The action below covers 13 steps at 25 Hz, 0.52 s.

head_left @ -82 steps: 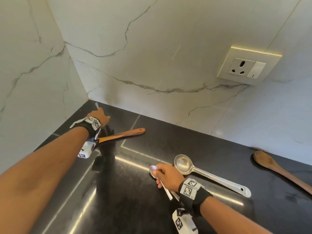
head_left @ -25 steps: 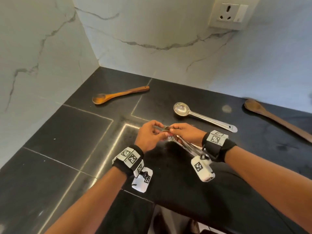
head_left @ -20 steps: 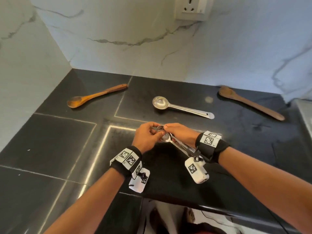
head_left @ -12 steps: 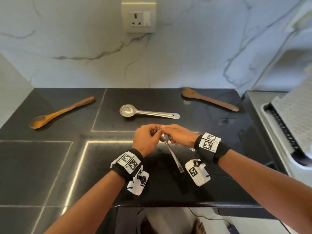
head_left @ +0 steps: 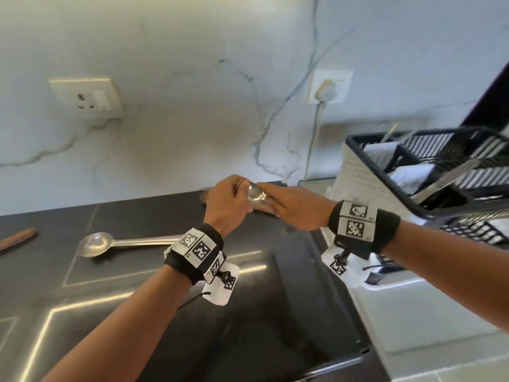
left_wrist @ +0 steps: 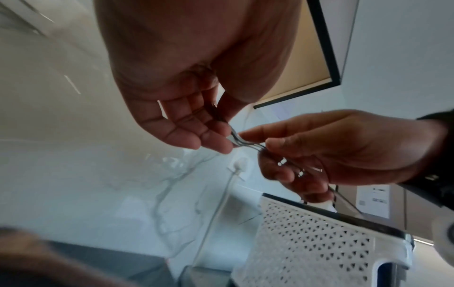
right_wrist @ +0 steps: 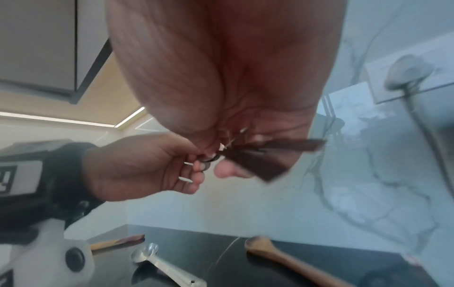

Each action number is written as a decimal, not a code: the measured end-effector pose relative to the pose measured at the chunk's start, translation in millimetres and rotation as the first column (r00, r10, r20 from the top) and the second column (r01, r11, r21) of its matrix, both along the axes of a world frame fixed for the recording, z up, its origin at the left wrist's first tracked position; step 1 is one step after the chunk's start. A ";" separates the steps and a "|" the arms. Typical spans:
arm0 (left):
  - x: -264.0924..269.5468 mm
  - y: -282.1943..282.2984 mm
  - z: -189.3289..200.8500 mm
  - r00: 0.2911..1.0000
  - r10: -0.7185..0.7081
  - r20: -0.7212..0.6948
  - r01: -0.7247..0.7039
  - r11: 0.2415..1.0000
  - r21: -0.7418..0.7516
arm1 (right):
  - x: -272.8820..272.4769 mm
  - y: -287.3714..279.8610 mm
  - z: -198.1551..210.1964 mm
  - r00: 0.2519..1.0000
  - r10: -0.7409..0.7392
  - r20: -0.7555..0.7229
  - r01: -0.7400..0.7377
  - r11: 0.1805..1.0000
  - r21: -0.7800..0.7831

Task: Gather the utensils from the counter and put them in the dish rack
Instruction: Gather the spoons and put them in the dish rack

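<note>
My two hands meet above the black counter (head_left: 137, 312) and hold a small bundle of steel spoons (head_left: 254, 193) between them. My left hand (head_left: 241, 190) pinches the bowl end, and in the left wrist view its fingertips (left_wrist: 221, 143) close on the spoon necks (left_wrist: 237, 140). My right hand (head_left: 268, 198) curls round the handles (right_wrist: 248, 150). The dish rack (head_left: 366, 172), white mesh with a black rim, stands just right of the hands. A large steel ladle (head_left: 95, 245) lies on the counter to the left. A wooden spoon (right_wrist: 282, 260) lies below my right hand.
A second wooden spoon's handle (head_left: 16, 239) shows at the left edge. A marble wall rises behind, with a socket (head_left: 88, 97) and a plugged-in cable (head_left: 314, 139) near the rack. Utensils stand inside the rack (head_left: 446, 177). The counter's front edge (head_left: 330, 366) is near.
Both hands have risen from just above the counter and carried the spoons to the right. The view has swung right, so the dish rack is now close beside them.
</note>
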<state>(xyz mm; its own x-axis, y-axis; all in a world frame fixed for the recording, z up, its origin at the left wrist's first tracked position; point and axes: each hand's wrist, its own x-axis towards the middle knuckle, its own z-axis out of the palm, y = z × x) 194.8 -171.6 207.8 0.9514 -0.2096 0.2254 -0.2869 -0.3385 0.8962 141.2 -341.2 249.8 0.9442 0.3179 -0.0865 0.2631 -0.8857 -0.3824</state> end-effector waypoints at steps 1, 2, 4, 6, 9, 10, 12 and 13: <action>3.0 -26.1 10.2 1.000 -0.016 -0.001 0.016 0.999 -0.044 | 0.9 -24.0 17.0 0.999 -0.008 0.032 0.010 0.998 -0.063; 4.9 -51.5 19.0 0.999 -0.042 -0.021 0.040 0.994 -0.099 | 2.2 -50.4 34.1 0.998 -0.017 0.061 0.026 0.990 -0.142; 4.3 -94.8 35.0 0.991 -0.127 -0.053 0.115 0.976 -0.184 | 3.8 -102.1 65.4 0.989 -0.056 0.135 0.096 0.947 -0.308; 1.2 -136.3 45.9 0.976 -0.212 -0.039 0.203 0.966 -0.162 | 8.1 -159.8 89.9 0.977 -0.104 0.186 0.178 0.879 -0.442; -4.3 -183.9 53.3 0.937 -0.343 0.069 0.339 0.938 0.068 | 21.2 -237.7 112.3 0.963 -0.211 0.165 0.268 0.787 -0.555; -4.9 -196.4 52.9 0.917 -0.381 0.116 0.363 0.919 0.154 | 26.6 -258.8 116.1 0.957 -0.248 0.153 0.290 0.762 -0.578; -6.2 -215.2 47.5 0.869 -0.469 0.157 0.414 0.864 0.286 | 36.0 -287.3 119.9 0.949 -0.286 0.134 0.308 0.739 -0.600; -8.1 -223.6 44.7 0.847 -0.510 0.150 0.444 0.834 0.329 | 39.8 -297.6 120.3 0.951 -0.285 0.121 0.298 0.737 -0.607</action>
<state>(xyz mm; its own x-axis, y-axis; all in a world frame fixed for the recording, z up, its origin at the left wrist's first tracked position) 186.7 -395.2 252.5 0.6470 -0.7077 0.2838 -0.6553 -0.3258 0.6815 181.0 -638.9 370.1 0.9852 -0.0883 -0.1471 -0.0460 -0.9620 0.2692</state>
